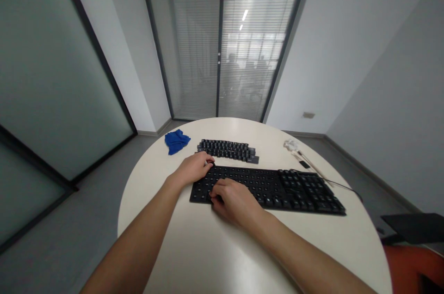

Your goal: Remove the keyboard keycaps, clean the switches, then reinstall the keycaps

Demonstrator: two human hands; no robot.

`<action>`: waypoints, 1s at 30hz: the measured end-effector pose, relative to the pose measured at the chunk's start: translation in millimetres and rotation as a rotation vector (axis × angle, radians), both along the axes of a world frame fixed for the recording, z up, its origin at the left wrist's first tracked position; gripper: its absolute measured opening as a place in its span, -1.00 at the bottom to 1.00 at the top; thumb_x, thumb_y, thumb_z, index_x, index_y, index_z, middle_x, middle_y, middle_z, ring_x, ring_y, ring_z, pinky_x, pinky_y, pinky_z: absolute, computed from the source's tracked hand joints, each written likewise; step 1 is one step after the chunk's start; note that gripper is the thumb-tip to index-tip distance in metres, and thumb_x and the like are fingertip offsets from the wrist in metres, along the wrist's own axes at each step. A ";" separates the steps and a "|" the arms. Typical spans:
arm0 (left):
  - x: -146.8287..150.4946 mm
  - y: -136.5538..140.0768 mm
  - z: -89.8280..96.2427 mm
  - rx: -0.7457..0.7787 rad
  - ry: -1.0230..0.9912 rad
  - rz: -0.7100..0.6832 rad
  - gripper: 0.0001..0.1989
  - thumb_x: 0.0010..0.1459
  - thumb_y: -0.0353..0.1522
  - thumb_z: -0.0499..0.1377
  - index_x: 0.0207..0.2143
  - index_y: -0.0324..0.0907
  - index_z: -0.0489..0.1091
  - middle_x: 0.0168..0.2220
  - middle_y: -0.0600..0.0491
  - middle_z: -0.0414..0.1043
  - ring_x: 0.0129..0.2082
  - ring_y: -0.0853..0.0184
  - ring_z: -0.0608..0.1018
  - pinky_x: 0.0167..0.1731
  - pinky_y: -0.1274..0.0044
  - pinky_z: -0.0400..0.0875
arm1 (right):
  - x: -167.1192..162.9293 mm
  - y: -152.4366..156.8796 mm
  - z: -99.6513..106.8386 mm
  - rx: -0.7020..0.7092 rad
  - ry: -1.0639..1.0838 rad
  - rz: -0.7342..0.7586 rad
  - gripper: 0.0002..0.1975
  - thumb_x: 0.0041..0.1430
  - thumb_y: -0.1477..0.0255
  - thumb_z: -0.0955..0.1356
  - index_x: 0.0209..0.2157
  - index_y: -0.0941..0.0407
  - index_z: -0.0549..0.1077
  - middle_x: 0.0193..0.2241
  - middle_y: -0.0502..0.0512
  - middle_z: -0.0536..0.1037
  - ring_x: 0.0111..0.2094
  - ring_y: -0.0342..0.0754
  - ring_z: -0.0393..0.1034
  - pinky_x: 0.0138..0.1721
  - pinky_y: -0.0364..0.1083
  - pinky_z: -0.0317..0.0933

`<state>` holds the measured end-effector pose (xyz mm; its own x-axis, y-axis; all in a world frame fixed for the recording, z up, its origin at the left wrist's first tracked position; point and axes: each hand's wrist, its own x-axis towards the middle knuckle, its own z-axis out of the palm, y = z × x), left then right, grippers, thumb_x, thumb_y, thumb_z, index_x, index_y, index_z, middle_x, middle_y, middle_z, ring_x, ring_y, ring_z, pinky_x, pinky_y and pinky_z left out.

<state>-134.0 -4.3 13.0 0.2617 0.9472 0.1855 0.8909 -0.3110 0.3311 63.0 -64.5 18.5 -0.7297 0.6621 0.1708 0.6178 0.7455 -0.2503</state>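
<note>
A black keyboard [268,187] lies on the round table, its left and middle part showing bare key sockets, its right part still carrying keycaps. Over its upper left corner, my left hand [194,168] is closed, thumb and fingertips pinching a small dark keycap [211,163]. My right hand [237,199] rests at the lower left of the keyboard with fingers curled together and pointing down onto it; whatever lies between those fingertips is hidden. Just behind the keyboard, loose black keycaps [229,149] stand in several rows, close to my left hand.
A crumpled blue cloth [176,141] lies at the table's back left. Back right are a clear crumpled plastic piece [291,145], a small black item [304,164] and a thin stick [314,167]. The keyboard's cable [342,186] runs off the right edge, near a red chair [412,266].
</note>
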 end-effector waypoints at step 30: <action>11.0 -5.9 9.3 -0.114 -0.388 -0.270 -0.73 0.08 -0.38 0.28 -0.12 -0.17 0.49 -0.27 0.05 0.56 -0.35 0.34 0.54 -0.32 0.54 0.41 | 30.2 28.4 -2.9 0.084 0.311 -0.239 -0.78 0.22 0.43 0.38 -0.09 0.11 0.46 -0.16 0.12 0.58 -0.18 0.02 0.45 -0.11 -0.01 0.24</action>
<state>-122.9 -10.2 22.2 0.4324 0.8751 0.2174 0.5875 -0.4564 0.6683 93.2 -36.1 15.6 -0.4619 0.7811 0.4202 0.6804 0.6160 -0.3970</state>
